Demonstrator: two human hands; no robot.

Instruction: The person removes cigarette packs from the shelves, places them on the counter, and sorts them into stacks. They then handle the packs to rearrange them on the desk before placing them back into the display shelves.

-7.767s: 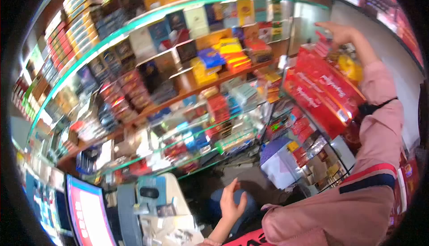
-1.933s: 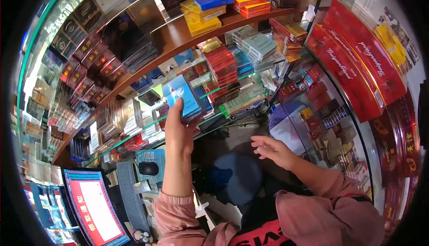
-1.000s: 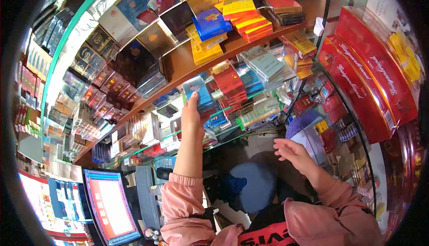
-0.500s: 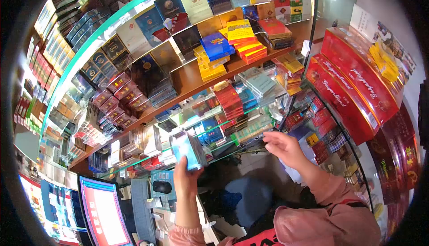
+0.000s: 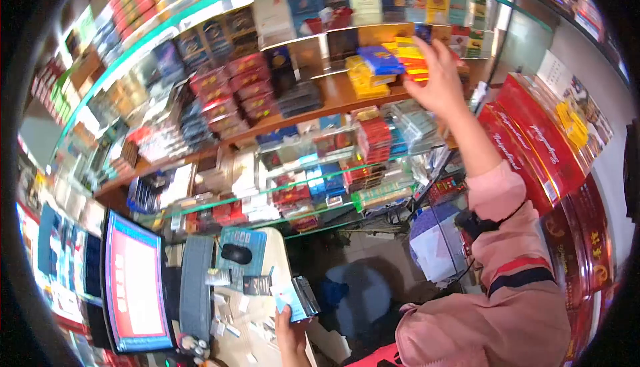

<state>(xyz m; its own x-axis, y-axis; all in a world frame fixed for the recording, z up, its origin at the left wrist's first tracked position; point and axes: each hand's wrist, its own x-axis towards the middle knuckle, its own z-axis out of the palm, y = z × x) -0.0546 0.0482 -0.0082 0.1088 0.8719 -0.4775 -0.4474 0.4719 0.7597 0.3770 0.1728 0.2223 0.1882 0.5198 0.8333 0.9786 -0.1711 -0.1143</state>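
Observation:
Low at the desk's edge, my left hand (image 5: pixel 289 334) grips a small stack of cigarette packs (image 5: pixel 293 300), light blue on the top face and dark along the sides. My right hand (image 5: pixel 440 80) is raised to the wooden shelf, fingers and thumb spread apart. It overlaps the yellow-and-red cigarette packs (image 5: pixel 409 60) stacked there, partly covering them. Just left of that pile, a blue pack (image 5: pixel 381 60) lies on top of several yellow packs (image 5: pixel 365 86).
Glass shelves (image 5: pixel 320 184) full of packs run below the wooden shelf (image 5: pixel 333 94). Large red boxes (image 5: pixel 527 144) stand at the right. The desk bears a monitor (image 5: pixel 137 287), a keyboard (image 5: pixel 195 287), a mouse (image 5: pixel 236 254) and paper scraps. A round stool (image 5: pixel 367 294) stands below.
My right hand has gone up to the yellow-and-red packs on the shelf. The left hand, still holding its stack, has dropped toward the desk. The view has shifted.

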